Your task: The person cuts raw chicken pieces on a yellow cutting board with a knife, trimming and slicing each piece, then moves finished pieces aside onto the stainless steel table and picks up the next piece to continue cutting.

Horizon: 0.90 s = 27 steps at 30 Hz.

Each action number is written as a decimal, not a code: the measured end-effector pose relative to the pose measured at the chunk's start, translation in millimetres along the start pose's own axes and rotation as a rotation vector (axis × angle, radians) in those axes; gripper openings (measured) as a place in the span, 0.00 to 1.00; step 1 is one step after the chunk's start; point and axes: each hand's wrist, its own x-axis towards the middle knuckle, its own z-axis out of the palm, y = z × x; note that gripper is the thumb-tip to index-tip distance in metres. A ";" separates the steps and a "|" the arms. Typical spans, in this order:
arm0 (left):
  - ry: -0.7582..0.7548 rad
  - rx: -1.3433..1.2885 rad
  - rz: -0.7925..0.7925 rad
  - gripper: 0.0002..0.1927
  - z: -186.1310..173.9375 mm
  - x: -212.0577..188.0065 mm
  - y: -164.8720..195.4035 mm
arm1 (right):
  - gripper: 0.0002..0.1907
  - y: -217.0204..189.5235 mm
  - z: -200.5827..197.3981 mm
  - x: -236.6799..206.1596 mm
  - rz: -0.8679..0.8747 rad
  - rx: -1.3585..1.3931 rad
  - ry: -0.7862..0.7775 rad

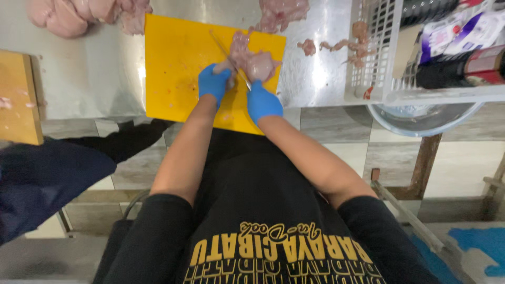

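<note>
A yellow cutting board (176,63) lies on a steel table (89,79). A piece of raw chicken (258,64) rests on the board's far right part. My left hand (213,84), in a blue glove, presses on the near end of the chicken. In a matching blue glove, my right hand (261,102) grips a knife (227,52). Its thin blade slants up and left across the meat.
Raw chicken is piled at the table's far left (68,16) and far centre (281,13), with scraps (336,46) to the right. A white plastic basket (368,63) holds bottles and packets, above a metal bowl (421,118). A wooden board (18,97) and another person's dark sleeve (47,176) are at left.
</note>
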 end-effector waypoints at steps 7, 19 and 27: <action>-0.156 -0.774 -0.219 0.07 -32.3 32.8 27.1 | 0.23 66.1 4.2 -65.2 0.026 -0.002 -0.043; -0.101 0.594 0.800 0.23 -12.6 47.0 77.6 | 0.16 110.9 -23.7 -101.0 -0.158 0.067 0.090; -0.622 1.391 0.607 0.14 31.1 -8.4 70.8 | 0.09 152.8 -16.6 -125.9 0.110 0.701 0.179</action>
